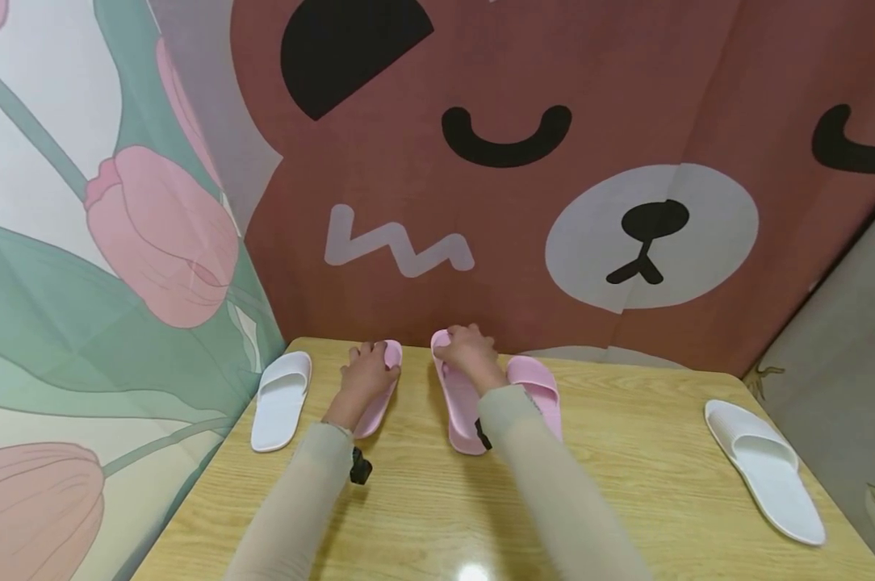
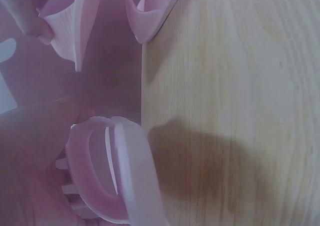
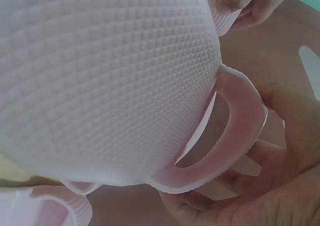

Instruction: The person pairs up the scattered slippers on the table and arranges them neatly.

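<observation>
My left hand (image 1: pixel 367 373) grips a pink slipper (image 1: pixel 381 410) by its strap, near the back edge of the table. In the left wrist view that slipper (image 2: pixel 142 173) stands tilted, with its shadow on the wood beside it. My right hand (image 1: pixel 470 355) holds another pink slipper (image 1: pixel 461 403) by the strap, fingers curled over it. The right wrist view shows this slipper's dotted footbed (image 3: pixel 110 85) close up. Just right of my right hand lies a third pink slipper (image 1: pixel 533 374), partly hidden by the sleeve.
A white slipper (image 1: pixel 281 403) lies at the left edge of the wooden table (image 1: pixel 408 516). Another white slipper (image 1: pixel 766 472) lies near the right edge. Behind the table hangs a curtain with a bear face (image 1: pixel 525 210); a tulip-print curtain (image 1: pixel 161 234) hangs at left.
</observation>
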`<action>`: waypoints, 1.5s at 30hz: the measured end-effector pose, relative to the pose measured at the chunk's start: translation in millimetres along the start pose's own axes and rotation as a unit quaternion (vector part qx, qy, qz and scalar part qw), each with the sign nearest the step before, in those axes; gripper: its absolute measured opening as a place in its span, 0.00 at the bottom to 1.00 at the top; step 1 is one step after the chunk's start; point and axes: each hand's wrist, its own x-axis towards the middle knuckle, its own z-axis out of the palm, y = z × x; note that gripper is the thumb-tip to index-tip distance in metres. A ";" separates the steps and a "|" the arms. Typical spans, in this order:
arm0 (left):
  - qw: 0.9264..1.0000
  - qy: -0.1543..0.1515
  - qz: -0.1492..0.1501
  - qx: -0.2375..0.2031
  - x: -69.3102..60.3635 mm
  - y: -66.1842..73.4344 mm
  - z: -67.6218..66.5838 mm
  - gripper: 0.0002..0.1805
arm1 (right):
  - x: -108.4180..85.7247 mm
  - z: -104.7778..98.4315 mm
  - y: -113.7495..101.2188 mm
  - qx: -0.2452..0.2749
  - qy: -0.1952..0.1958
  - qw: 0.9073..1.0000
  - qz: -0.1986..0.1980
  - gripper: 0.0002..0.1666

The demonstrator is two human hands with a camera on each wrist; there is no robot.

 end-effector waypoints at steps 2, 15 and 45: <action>1.000 0.003 0.000 -0.002 0.4 0.3 0.9 0.37 | 0.3 1.9 -0.8 0.004 0.001 1.000 0.001 0.37; 1.000 0.014 0.009 -0.003 -1.7 1.7 2.2 0.37 | 0.8 11.3 -12.9 0.020 0.005 1.000 0.008 0.37; 1.000 0.016 -0.005 -0.006 -4.4 -5.0 1.5 0.37 | -1.5 40.6 -31.4 0.037 0.017 0.999 0.010 0.33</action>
